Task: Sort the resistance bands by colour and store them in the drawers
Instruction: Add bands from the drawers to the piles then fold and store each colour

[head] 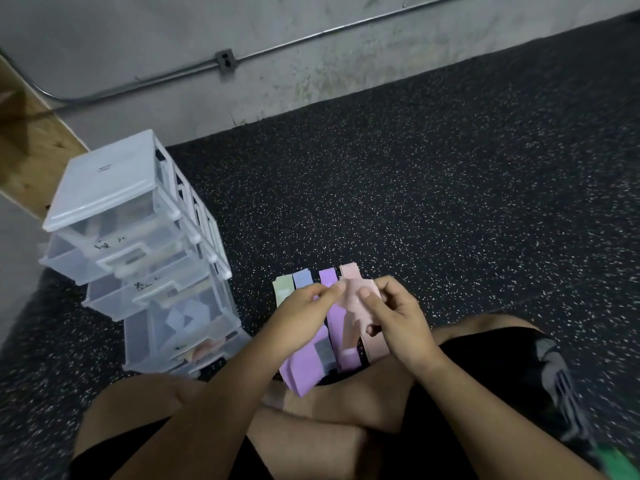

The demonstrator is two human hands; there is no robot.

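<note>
Pinching one pink band (352,301) between my left hand (304,317) and right hand (398,322), I hold it just above the row of bands (328,277) lying on the floor (415,202) beside the drawers (145,237).

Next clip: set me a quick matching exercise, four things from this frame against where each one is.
Things:
1. green band
2. blue band
3. pink band
4. drawer unit

Places:
A. pinched between the left hand and the right hand
B. left of the bands, some drawers pulled out
C. leftmost in the row on the floor
D. between green band and purple band

Pairs: 1-C; 2-D; 3-A; 4-B
</note>
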